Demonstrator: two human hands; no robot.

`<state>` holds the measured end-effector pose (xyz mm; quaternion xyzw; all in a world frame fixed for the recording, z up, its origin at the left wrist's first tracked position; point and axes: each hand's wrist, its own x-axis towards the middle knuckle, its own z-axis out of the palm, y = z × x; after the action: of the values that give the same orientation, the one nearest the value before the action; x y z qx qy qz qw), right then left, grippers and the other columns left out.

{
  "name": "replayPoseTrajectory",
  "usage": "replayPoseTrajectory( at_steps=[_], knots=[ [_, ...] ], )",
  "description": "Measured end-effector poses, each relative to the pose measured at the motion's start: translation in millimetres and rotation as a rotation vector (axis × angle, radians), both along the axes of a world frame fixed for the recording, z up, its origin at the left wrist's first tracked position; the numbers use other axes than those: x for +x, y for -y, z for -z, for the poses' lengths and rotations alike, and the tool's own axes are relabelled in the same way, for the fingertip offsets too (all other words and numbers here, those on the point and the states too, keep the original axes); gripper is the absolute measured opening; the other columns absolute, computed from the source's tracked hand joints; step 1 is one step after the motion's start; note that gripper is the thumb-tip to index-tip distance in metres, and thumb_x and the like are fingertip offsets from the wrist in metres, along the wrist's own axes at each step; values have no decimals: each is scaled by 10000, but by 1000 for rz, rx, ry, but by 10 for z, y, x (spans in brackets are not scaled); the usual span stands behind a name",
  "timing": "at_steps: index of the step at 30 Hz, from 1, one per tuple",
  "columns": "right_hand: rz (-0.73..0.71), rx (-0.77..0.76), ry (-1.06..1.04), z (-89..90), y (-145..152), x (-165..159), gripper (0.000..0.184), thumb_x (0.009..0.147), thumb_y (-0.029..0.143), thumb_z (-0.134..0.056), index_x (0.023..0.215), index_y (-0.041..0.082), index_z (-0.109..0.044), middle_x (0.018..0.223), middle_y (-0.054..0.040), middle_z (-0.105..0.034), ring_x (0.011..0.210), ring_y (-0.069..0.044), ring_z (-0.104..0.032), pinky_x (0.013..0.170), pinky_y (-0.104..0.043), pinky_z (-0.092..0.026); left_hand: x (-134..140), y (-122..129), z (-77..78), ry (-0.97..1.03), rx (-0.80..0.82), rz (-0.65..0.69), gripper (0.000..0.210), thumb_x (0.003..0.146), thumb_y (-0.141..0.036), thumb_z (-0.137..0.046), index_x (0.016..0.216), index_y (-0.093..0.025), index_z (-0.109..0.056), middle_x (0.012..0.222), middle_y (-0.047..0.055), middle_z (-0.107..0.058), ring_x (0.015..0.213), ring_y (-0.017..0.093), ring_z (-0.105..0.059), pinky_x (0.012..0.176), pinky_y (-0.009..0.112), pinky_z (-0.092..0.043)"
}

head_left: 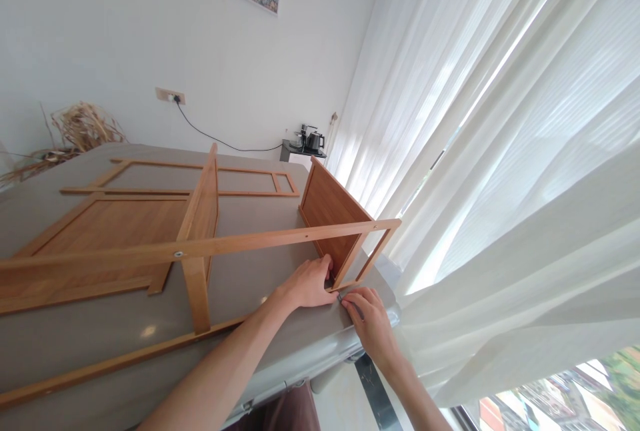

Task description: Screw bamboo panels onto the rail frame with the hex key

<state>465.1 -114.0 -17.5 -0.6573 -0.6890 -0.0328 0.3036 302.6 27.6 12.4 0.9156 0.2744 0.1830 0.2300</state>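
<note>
A wooden frame (270, 240) with upright panels stands on the grey-covered table. My left hand (311, 282) is at the lower corner of its right-hand panel (333, 218), thumb and fingers curled around the bottom rail. Just right of it, my right hand (369, 314) is closed in a pinch by the rail's end. A small thin dark piece shows at its fingertips, too small to name. Another upright wooden panel (204, 201) rises in the middle of the frame, and a screw head (178, 254) shows in the top rail.
Behind the frame, a flat wooden panel (110, 224) and a slim open wooden frame (250, 171) lie on the table (255, 211). A black kettle (315, 141) stands on a small stand at the back. White curtains (500, 151) hang close on the right. Dried stalks (87, 126) are at far left.
</note>
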Motion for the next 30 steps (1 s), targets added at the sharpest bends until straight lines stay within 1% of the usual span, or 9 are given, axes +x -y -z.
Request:
replayPoseTrajectory(
  at_steps=[3,9,13,18,22,25,30],
  knots=[
    [-35,-11,94,-34,22,11,222,1014,268,-470,950,244,-681,1009,-61,-664,953,-222,-602,837,-374,-495,0,2,0,-1,-1,1,401,701,-433,-693,945,-232,-446,915,39,-687,820,254,-671,696,333,-469],
    [-23,47,291,-51,34,14,200,1000,168,-481,952,226,-667,981,-50,-667,935,-208,-590,836,-359,-453,0,1,19,-2,-2,-4,405,701,-433,-694,950,-232,-445,929,48,-688,840,262,-676,706,336,-471],
    [-33,100,332,-59,5,20,180,979,137,-513,929,220,-664,978,-44,-667,939,-202,-584,856,-354,-437,5,-5,28,-3,4,-3,411,697,-430,-695,950,-230,-441,938,52,-691,849,265,-676,714,338,-474],
    [-77,131,379,-90,-16,14,168,966,112,-525,941,218,-652,970,-39,-667,918,-190,-587,873,-352,-430,9,-6,26,-7,3,-3,423,698,-447,-687,967,-230,-442,946,57,-690,845,269,-675,721,343,-473],
    [-93,139,409,-99,-9,11,185,965,88,-510,948,215,-644,959,-39,-668,920,-192,-590,899,-369,-418,9,0,20,-5,0,-5,426,700,-443,-686,982,-228,-451,946,56,-691,856,275,-678,735,350,-471],
    [-106,142,431,-86,-8,26,174,970,95,-509,990,208,-641,981,-46,-672,955,-201,-584,916,-381,-407,10,1,20,-1,-1,-6,422,701,-439,-691,981,-227,-457,941,52,-695,861,276,-681,733,349,-469],
    [-108,116,442,-57,-25,62,182,980,101,-491,1004,206,-638,1003,-54,-666,973,-210,-576,903,-379,-403,15,-8,31,3,2,-1,423,698,-430,-697,980,-226,-456,928,45,-697,866,267,-683,729,341,-468]
  ],
)
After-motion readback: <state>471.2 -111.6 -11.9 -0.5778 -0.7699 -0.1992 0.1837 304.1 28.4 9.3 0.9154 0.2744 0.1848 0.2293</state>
